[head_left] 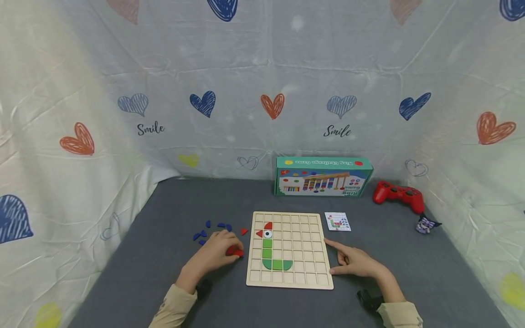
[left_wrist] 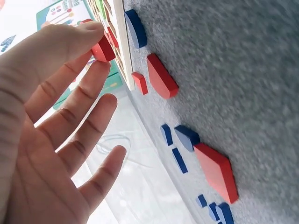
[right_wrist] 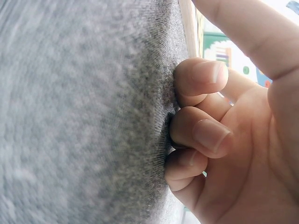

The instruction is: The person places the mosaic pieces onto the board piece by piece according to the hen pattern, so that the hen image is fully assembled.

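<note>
In the left wrist view my left hand (left_wrist: pixel 70 112) pinches a small red piece (left_wrist: pixel 103 49) between thumb and index finger, its other fingers spread loosely. Red pieces (head_left: pixel 234 250) lie by this hand in the head view, left of a wooden grid board (head_left: pixel 303 278). On the board, a red quarter-round piece (head_left: pixel 268 225), a red triangle (head_left: pixel 259 233), a white eye piece (head_left: pixel 268 234) and several green pieces (head_left: pixel 267 253) form a bird-like neck and base. My right hand (head_left: pixel 357 262) touches the board's right edge with index finger and thumb; its other fingers curl on the cloth.
Several blue pieces (head_left: pixel 197 236) and a red triangle (head_left: pixel 244 231) lie left of the board. A pattern card (head_left: pixel 338 222) lies at its right. Behind stand a green game box (head_left: pixel 324 177), a red game controller (head_left: pixel 398 195) and a small dark trinket (head_left: pixel 426 225).
</note>
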### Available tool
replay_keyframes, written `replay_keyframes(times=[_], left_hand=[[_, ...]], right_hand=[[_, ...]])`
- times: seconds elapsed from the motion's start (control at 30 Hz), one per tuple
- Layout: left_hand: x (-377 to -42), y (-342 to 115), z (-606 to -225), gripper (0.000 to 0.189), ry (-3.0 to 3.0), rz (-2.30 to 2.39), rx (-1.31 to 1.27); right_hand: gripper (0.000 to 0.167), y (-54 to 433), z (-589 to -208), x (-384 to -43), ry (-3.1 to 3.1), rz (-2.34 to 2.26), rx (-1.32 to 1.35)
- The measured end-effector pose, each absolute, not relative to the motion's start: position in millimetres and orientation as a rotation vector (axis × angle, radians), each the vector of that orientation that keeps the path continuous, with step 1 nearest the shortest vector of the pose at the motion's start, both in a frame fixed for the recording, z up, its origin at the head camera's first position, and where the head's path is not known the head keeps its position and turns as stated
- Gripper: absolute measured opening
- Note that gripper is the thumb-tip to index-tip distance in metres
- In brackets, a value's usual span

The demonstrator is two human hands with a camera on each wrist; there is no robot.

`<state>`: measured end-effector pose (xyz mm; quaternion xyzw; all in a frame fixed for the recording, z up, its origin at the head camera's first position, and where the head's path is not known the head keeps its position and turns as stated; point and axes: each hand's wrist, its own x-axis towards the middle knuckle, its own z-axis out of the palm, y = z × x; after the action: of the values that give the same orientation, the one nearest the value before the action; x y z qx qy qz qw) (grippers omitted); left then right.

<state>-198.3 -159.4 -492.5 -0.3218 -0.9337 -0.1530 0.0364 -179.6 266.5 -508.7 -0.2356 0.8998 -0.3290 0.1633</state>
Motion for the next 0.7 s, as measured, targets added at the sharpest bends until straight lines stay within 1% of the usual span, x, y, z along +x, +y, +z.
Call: replay_keyframes(times=[0.7], left_hand=[[-203,-129,-495,0.016,-2.837,-0.446,-1.119]], right_hand=[[0.082,267,-509,-180,2.562,-0.955,-0.676]])
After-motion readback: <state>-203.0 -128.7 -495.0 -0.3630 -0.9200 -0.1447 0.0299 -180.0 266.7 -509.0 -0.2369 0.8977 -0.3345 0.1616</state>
